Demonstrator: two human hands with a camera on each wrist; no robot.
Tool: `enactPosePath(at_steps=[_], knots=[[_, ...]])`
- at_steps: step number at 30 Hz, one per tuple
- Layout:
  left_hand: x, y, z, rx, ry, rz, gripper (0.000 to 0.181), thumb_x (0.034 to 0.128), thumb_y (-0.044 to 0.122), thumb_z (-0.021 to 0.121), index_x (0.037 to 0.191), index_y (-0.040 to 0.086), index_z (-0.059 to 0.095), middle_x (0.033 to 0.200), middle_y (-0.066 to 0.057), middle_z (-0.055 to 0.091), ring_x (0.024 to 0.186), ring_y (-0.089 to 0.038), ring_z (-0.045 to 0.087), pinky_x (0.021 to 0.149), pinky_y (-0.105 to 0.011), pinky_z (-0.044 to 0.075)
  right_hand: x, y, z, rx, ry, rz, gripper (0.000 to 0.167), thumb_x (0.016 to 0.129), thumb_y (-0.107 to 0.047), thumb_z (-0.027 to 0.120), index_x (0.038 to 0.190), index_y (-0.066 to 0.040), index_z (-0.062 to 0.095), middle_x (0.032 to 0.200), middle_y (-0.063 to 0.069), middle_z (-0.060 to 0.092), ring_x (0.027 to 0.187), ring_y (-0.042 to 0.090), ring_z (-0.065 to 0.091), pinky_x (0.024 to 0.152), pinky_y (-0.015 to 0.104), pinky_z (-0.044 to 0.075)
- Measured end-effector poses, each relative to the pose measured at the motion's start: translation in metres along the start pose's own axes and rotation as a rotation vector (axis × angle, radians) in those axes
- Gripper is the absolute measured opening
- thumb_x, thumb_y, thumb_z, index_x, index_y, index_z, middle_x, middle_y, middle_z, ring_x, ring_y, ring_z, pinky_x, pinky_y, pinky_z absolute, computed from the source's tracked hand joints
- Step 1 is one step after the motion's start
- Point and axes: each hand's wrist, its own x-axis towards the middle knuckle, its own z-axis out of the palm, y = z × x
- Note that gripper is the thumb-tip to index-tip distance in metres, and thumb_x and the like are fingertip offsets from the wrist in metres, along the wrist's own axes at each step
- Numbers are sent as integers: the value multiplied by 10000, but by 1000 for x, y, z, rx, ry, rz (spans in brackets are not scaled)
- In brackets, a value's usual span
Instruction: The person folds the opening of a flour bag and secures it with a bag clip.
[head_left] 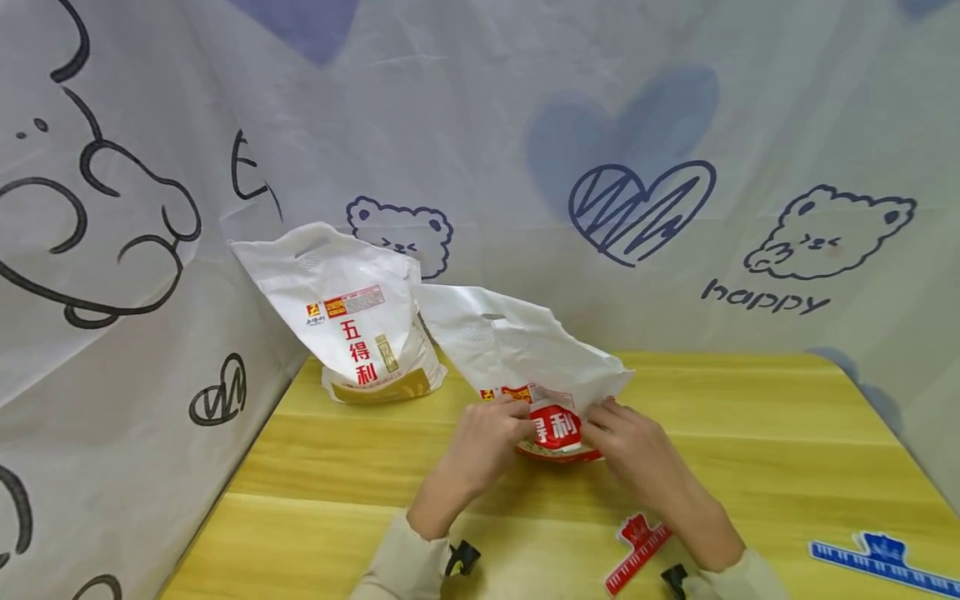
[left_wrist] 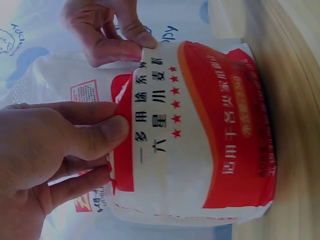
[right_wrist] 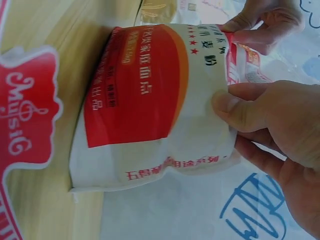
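Head view: the red-and-white bag (head_left: 525, 354) stands on the desk (head_left: 750, 425) between your left hand (head_left: 483, 442) and right hand (head_left: 637, 454), loose top leaning away; red clip (head_left: 637, 554) near your right wrist. Left wrist view: your left fingers (left_wrist: 82, 187) are clamped on the bag's upper edge, thumb in front; match heights so the crease runs level. Right wrist view: right fingers (right_wrist: 257, 153) pinch that edge too; tension evenly, crease flat, don't tip the bag.
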Motion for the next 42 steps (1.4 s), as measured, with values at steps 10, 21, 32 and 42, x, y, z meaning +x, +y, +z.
enactPosePath(at_steps=[10, 21, 32, 42], knots=[[-1, 5, -14, -22, -107, -19, 363, 667, -125, 770, 701, 236, 758, 735, 104, 599, 712, -110, 625, 476, -239, 439, 5, -4, -8, -25, -28, -59, 319, 682, 126, 868, 850, -91, 704, 938, 20, 706, 818, 199, 659, 715, 345, 610], [1, 13, -23, -49, -133, -23, 335, 642, -78, 816, 688, 244, 739, 720, 117, 567, 711, -99, 616, 501, -266, 467, 7, -7, -21, -21, -37, -91, 341, 646, 119, 874, 812, -92, 666, 908, 6, 670, 788, 183, 616, 681, 339, 590], [5, 17, -22, -37, -160, -8, 315, 664, -66, 774, 654, 244, 721, 686, 122, 518, 676, -88, 588, 495, -251, 435, 2, -12, -28, -2, -117, -1, 315, 683, 65, 894, 827, -126, 689, 942, -26, 678, 844, 162, 615, 741, 342, 600], [5, 15, -24, -3, -172, -22, 288, 671, -43, 798, 648, 226, 697, 696, 120, 560, 697, -95, 618, 497, -251, 454, 4, -17, -30, 66, -147, 101, 280, 710, 37, 887, 821, -157, 718, 906, -55, 655, 824, 128, 588, 715, 320, 595]])
